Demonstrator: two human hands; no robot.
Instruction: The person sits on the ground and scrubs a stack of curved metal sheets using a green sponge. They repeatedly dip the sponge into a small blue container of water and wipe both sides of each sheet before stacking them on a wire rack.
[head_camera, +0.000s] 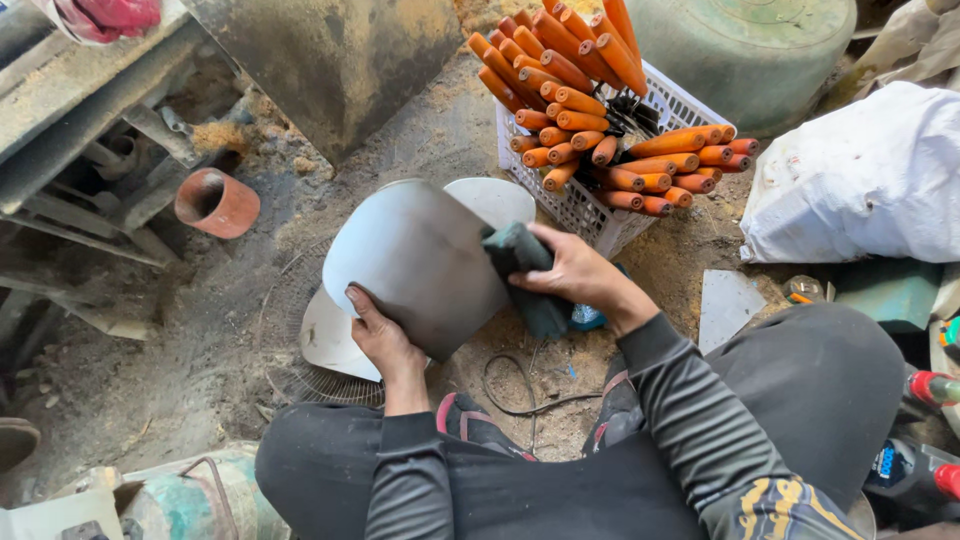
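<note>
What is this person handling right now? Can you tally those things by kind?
Curved grey metal blade, steadied by the left hand: 1
Dark green cloth, gripped in the right hand: 1
Total: 2

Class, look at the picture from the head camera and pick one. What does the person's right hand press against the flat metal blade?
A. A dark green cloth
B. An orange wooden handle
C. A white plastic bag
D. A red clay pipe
A. The right hand grips a dark green cloth against the edge of the metal blade, which the left hand steadies from below.
</note>
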